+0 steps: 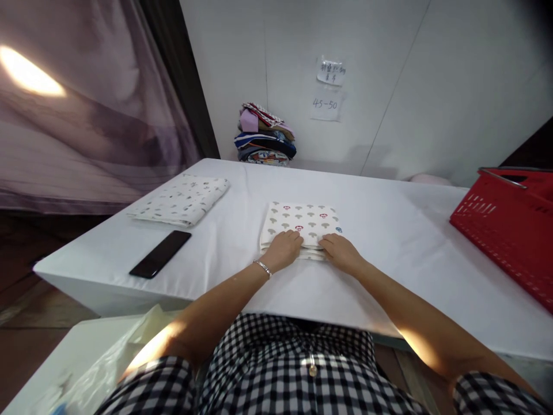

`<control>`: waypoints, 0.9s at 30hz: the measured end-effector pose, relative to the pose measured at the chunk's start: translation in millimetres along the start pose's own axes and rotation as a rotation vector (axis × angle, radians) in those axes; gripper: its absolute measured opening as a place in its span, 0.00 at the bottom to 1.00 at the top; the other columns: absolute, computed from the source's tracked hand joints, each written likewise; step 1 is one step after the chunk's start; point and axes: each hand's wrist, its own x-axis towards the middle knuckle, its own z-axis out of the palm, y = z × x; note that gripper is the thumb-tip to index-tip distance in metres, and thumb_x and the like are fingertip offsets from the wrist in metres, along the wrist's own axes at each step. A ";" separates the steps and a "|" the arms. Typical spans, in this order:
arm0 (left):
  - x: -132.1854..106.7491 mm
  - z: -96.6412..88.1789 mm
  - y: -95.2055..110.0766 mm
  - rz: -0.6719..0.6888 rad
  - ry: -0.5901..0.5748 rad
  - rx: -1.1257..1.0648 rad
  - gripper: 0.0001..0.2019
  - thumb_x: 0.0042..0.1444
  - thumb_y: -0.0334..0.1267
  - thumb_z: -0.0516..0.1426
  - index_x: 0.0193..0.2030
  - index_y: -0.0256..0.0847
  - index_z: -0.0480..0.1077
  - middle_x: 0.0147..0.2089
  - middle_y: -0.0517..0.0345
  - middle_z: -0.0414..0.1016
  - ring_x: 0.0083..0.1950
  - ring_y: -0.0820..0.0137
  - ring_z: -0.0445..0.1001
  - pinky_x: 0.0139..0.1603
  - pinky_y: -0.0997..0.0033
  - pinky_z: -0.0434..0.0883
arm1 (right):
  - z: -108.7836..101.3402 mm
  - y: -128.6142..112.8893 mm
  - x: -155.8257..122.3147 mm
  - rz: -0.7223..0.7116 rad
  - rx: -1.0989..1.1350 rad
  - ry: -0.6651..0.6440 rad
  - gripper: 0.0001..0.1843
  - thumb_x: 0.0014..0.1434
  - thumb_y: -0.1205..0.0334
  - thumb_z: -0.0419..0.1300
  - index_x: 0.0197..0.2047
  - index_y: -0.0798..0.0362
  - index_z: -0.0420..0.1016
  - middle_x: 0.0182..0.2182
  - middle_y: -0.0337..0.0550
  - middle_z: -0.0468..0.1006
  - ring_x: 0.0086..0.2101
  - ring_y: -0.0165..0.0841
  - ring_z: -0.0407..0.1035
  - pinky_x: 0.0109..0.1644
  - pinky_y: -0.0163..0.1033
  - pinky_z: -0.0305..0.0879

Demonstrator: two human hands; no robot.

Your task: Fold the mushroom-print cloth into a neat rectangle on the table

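A folded white cloth (pixel 305 222) printed with grey, red and blue mushrooms lies in front of me on the white-covered table. On its near edge, my left hand (pixel 284 249) has its fingers curled over the top layer. My right hand (pixel 341 252) holds the same edge a little to the right, fingertips on the fabric. Below that top layer, more folded layers show between the two hands. My thumbs are mostly hidden.
A second folded cloth with a small print (pixel 184 199) lies on the left, with a black phone (pixel 161 254) before it. A red plastic basket (pixel 510 230) stands at the right. Folded fabrics (pixel 265 135) are stacked at the wall, and a plastic bag (pixel 116 363) sits at lower left.
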 end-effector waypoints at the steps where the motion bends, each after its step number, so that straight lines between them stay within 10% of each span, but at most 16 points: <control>1: -0.1 0.1 -0.5 0.003 -0.001 -0.009 0.05 0.57 0.28 0.51 0.38 0.39 0.65 0.40 0.51 0.68 0.42 0.64 0.66 0.38 0.64 0.63 | 1.1 0.7 -0.1 -0.004 0.001 0.003 0.11 0.59 0.70 0.50 0.42 0.55 0.71 0.40 0.47 0.72 0.39 0.36 0.63 0.42 0.38 0.56; 27: -20.0 27.6 18.1 -0.072 0.199 0.030 0.05 0.59 0.33 0.54 0.35 0.42 0.72 0.36 0.58 0.72 0.40 0.67 0.66 0.38 0.66 0.61 | 10.1 -18.5 6.9 -0.029 0.048 0.189 0.11 0.62 0.68 0.49 0.39 0.54 0.73 0.35 0.46 0.73 0.35 0.35 0.63 0.37 0.38 0.55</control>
